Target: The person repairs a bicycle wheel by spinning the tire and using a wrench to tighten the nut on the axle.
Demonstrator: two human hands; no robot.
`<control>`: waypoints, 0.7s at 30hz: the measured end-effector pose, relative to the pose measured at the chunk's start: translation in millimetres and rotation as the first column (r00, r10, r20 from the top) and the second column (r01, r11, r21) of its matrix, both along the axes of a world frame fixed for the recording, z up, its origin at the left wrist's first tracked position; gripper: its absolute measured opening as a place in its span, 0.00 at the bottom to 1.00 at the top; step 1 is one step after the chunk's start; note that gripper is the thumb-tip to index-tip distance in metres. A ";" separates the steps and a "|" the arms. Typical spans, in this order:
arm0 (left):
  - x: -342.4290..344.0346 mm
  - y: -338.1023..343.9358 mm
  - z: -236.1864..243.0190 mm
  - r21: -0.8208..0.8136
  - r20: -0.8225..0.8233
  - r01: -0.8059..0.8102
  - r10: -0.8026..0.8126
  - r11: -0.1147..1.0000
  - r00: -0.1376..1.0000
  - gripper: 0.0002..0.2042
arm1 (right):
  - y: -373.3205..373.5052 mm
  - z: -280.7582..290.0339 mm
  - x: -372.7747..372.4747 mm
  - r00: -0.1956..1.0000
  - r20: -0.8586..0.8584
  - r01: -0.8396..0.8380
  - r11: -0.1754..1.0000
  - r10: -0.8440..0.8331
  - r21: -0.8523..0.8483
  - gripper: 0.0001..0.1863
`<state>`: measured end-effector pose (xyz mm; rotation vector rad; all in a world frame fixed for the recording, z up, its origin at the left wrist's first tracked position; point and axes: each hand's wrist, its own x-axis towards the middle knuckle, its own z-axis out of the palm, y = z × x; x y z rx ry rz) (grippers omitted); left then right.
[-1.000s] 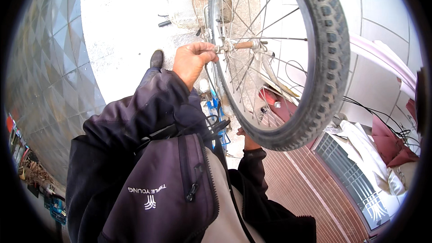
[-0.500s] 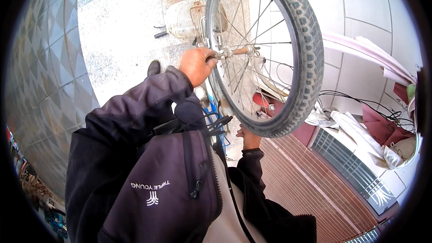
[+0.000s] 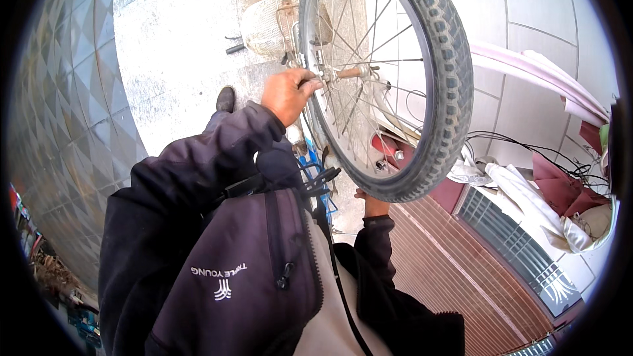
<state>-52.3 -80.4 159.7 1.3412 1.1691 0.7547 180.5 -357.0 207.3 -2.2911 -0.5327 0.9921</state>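
Observation:
An upright bicycle wheel (image 3: 428, 158) with a knobby dark tyre, silver rim and thin spokes fills the upper middle. At its centre is a rusty hub (image 3: 351, 73). My left hand (image 3: 288, 95) is at the near-left side of the hub, thumb and forefinger pinched together at the axle end; whatever small piece lies between them is hidden. Under the lower edge of the tyre, my right hand (image 3: 374, 204) has its fingers curled against the wheel, and the tyre covers part of them. Blue frame parts (image 3: 311, 158) show behind the wheel's left side.
A wire basket (image 3: 267, 26) is beyond my left hand. A red cylinder (image 3: 386, 146) shows through the spokes. Black cables (image 3: 508, 137) and bundled cloth (image 3: 527, 198) are at the right, above a ribbed brown surface (image 3: 448, 257). A dark shoe (image 3: 225, 99) is on the pale floor.
The wheel has shifted slightly left. My right hand has moved a little right and further behind the tyre. My left fingertips stay at the axle end, with their grip slightly changed.

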 end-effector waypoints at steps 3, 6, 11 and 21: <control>-2.5 -0.5 7.5 -0.023 -0.076 -0.013 0.011 1.000 0.997 0.10 | -8.8 -4.7 23.2 0.949 0.192 -0.254 0.967 0.249 0.006 0.15; -4.5 4.5 6.6 -0.029 -0.076 0.031 -0.034 0.999 0.997 0.09 | 3.6 11.3 33.1 0.767 0.423 -0.518 0.854 0.483 -0.035 0.18; -3.1 0.3 13.7 -0.096 0.006 0.002 -0.001 0.995 1.000 0.07 | 27.5 13.5 53.0 0.482 0.604 -0.733 0.670 0.635 -0.119 0.23; 6.2 2.3 24.1 -0.266 0.141 -0.019 0.058 0.964 0.988 0.06 | 122.7 56.4 69.0 0.967 -0.245 0.104 0.985 -0.068 0.135 0.15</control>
